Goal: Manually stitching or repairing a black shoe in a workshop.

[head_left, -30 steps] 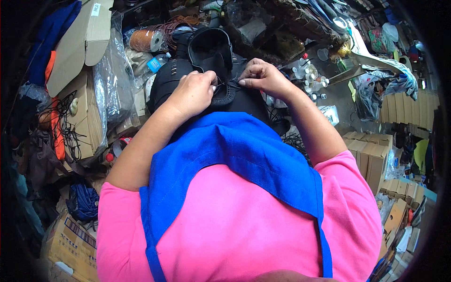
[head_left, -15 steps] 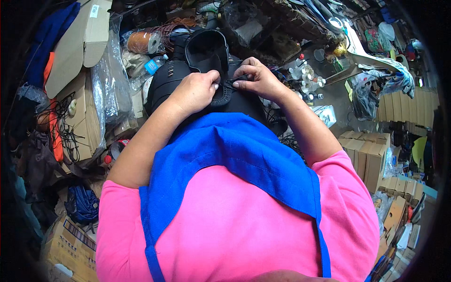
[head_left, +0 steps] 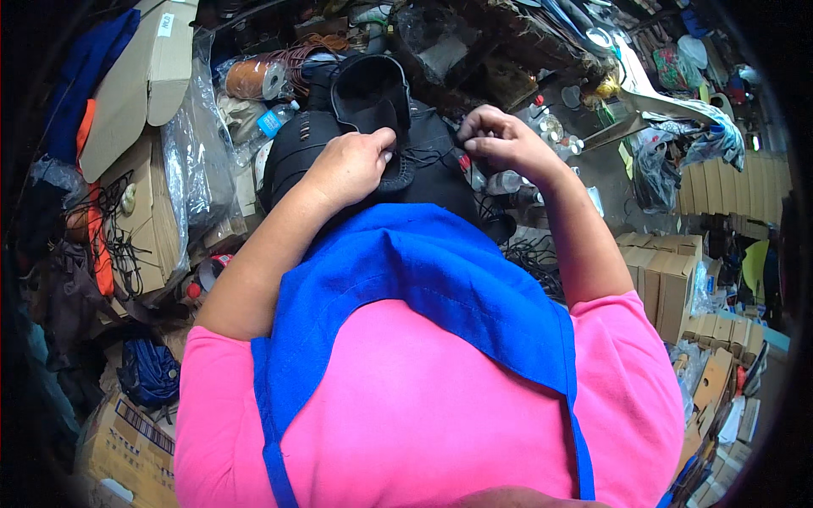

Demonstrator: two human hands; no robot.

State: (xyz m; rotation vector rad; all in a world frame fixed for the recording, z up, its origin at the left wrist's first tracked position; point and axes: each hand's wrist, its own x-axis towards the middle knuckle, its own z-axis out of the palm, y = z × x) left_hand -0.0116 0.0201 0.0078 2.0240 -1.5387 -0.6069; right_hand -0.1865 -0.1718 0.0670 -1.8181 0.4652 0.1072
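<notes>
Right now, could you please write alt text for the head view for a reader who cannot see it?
A person's left hand presses on a black fabric shoe upper while the right hand pinches a thin black lace beside it. A blue apron over a pink shirt fills the foreground, with brown cardboard boxes around.

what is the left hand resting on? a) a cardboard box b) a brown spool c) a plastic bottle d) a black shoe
d: the left hand presses on the black shoe held in front of the blue apron, while the right hand pinches a thin black lace beside it.
</notes>
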